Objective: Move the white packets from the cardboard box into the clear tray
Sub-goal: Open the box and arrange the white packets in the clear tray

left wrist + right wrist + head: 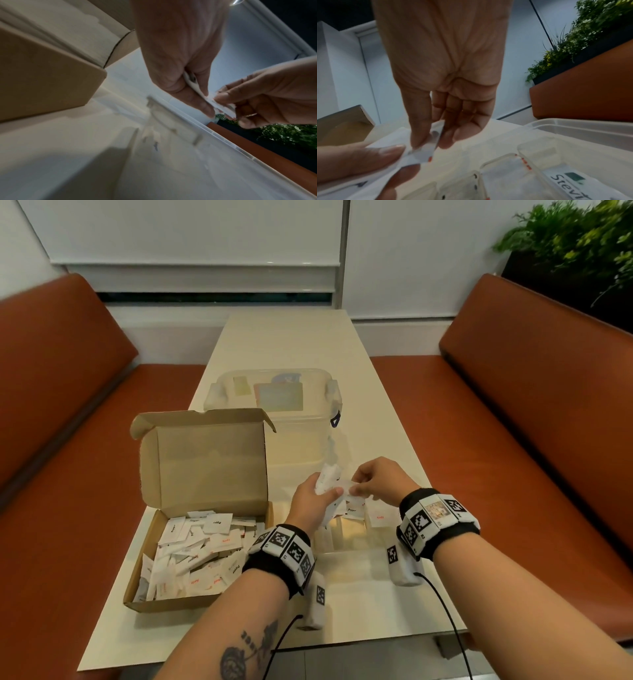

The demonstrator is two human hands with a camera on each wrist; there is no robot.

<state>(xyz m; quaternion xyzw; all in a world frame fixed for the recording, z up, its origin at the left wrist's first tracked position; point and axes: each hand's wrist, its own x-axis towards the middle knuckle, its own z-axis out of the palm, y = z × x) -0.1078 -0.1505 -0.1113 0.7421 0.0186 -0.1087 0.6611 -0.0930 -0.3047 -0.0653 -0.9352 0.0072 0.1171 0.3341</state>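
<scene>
An open cardboard box (171, 606) at the table's left holds several loose white packets (198, 553). Just right of it lies the clear tray (352, 551), with a Pepper packet (352, 510) and a Salt packet (378, 517) in its compartments. Above the tray my left hand (329, 487) grips a small bunch of white packets (325, 477) (193, 83). My right hand (356, 485) (431, 144) pinches one packet (423, 154) of that bunch between thumb and forefinger. In the right wrist view the tray's dividers (498, 159) lie below, with a Stevia packet (570, 181) in one slot.
A larger clear lidded container (274, 405) stands behind the tray, beside the box's raised lid (205, 460). Orange benches (531, 422) flank the narrow table (287, 344). A planter with green plants (575, 244) sits at the back right. Cables hang from both wristbands.
</scene>
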